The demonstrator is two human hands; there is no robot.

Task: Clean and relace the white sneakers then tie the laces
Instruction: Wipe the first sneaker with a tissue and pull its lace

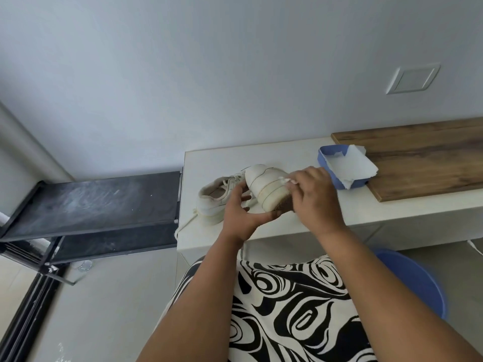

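Two white sneakers are on the white counter. My left hand grips one sneaker from below, tipped on its side so its brown sole faces me. My right hand presses a small white wipe against that sneaker's side near the sole edge. The other sneaker rests on the counter to the left, partly behind my left hand, with a loose lace trailing over the counter's front edge.
A blue tray holding white paper sheets sits right of the shoes, overlapping a wooden board. A black shelf rack stands left of the counter. A blue basin is on the floor at lower right.
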